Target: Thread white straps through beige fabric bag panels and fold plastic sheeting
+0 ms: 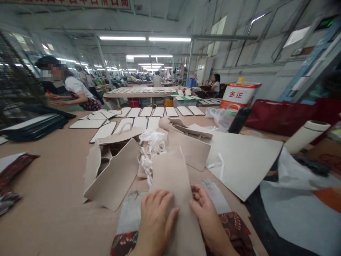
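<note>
From where I stand, a long beige panel (170, 167) lies at the lower centre of the frame, running up toward a tangle of white strips (151, 140) in the middle. The person's left hand (157, 215) rests over the panel's left side, fingers loosely bent and unclenched, thumb apart from them. The right hand (204, 206) touches the right edge, its fingers curled and thumb beside them; whether they pinch the edge I cannot tell. Just left of centre sits a beige bag (114, 177), its mouth gaping, and another beige piece (189, 149) stands right of the strips. Dark red patterned cloth (236, 227) shows near the right wrist at lower right, and a large pale sheet (242, 156) spreads across the right of the frame.
</note>
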Demonstrator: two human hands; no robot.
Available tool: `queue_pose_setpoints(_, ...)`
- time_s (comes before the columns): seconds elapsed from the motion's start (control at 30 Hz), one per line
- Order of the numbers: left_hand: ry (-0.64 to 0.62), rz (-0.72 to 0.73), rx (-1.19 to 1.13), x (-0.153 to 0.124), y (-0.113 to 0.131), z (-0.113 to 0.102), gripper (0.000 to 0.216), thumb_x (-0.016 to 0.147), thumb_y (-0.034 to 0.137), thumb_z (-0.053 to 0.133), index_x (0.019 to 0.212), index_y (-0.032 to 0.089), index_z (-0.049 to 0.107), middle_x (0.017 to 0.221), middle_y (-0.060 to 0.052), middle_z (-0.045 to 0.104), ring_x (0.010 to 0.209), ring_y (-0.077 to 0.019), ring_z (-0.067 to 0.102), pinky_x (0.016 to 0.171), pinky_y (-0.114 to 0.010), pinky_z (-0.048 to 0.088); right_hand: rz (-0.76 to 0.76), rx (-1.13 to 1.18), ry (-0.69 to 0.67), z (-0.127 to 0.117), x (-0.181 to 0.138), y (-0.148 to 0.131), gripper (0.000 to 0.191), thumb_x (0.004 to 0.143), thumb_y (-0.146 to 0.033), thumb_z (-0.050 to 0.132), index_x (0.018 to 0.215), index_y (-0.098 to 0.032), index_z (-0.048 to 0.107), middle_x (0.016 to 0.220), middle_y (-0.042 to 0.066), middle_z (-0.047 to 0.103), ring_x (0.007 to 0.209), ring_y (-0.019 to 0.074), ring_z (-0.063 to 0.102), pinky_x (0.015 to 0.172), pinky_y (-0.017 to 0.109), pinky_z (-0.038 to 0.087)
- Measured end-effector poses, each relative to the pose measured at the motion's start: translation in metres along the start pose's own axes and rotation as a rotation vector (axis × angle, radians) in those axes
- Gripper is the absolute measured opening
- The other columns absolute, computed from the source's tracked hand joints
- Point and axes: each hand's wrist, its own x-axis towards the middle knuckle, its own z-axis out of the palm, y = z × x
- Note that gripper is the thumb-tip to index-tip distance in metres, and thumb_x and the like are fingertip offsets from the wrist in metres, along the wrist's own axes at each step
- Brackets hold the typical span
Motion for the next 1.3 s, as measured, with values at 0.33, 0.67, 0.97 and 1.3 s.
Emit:
queue_pose_setpoints(0.33, -0.203, -0.319, -0.360, 0.020, 0.004, 0.031, 0.019, 0.083, 0.030, 0.045, 0.093, 0.019, 0.057, 0.087, -0.006, 0.059, 0.085, -0.0185, 0.056, 0.074, -0.032, 0.046, 0.101, 0.077, -0.043, -0.008, 0.023, 0.015, 0.019, 0.076, -0.035, 0.054, 0.085, -0.018, 0.052, 0.074, 0.000, 0.061, 0.066, 0.0144, 0.057, 0.054, 0.022, 0.042)
queue_pose_setpoints(0.67, -0.180, -0.517, -0.447, 0.033, 0.007, 0.031, 0.025, 0.079, 0.041, 0.046, 0.073, 0.017, 0.051, 0.070, 0.000, 0.054, 0.068, -0.0155, 0.052, 0.063, -0.027, 0.040, 0.122, -0.016, -0.065, -0.008, 0.039, 0.019, 0.022, 0.065, -0.034, 0.064, 0.071, -0.016, 0.053, 0.063, -0.003, 0.054, 0.059, 0.0125, 0.052, 0.048, 0.022, 0.044)
queue_pose_setpoints(0.97, -0.195, -0.580, -0.552, 0.038, -0.004, 0.034, 0.027, 0.077, 0.043, 0.047, 0.065, 0.018, 0.044, 0.058, 0.004, 0.044, 0.058, -0.0122, 0.045, 0.056, -0.023, 0.035, 0.058, -0.062, -0.096, 0.003, 0.037, 0.018, 0.021, 0.070, -0.034, 0.061, 0.070, -0.015, 0.053, 0.061, -0.003, 0.054, 0.056, 0.0114, 0.052, 0.056, 0.025, 0.044)
queue_pose_setpoints(1.3, -0.044, -0.645, -0.711, 0.039, -0.010, 0.015, 0.025, 0.077, 0.039, 0.047, 0.063, 0.018, 0.045, 0.051, 0.005, 0.044, 0.047, -0.0112, 0.046, 0.048, -0.022, 0.039, 0.105, -0.008, -0.029, -0.004, 0.037, 0.020, 0.020, 0.070, -0.035, 0.059, 0.070, -0.017, 0.051, 0.062, -0.002, 0.057, 0.058, 0.0150, 0.057, 0.055, 0.027, 0.047)
